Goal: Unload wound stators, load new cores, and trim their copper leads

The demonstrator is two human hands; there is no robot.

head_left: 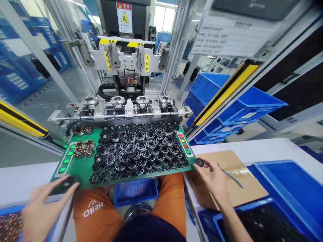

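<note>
Right hand (214, 178) has its grip pinching a small black ring (200, 162) at the right edge of the green tabletop (78, 169), massed black cores (141, 146) leftward, rows running side to side; left hand (41, 207) curves round a blurred dark piece (66, 183), closure unclear.

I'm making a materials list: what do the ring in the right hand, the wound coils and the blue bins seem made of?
Ring: perhaps plastic, matte, by its dark black; too small to be sure.
Coils: likely copper wire, shiny, by their orange-brown strands.
Bins: probably moulded plastic, smooth, by their even blue and stiff rims.
</note>
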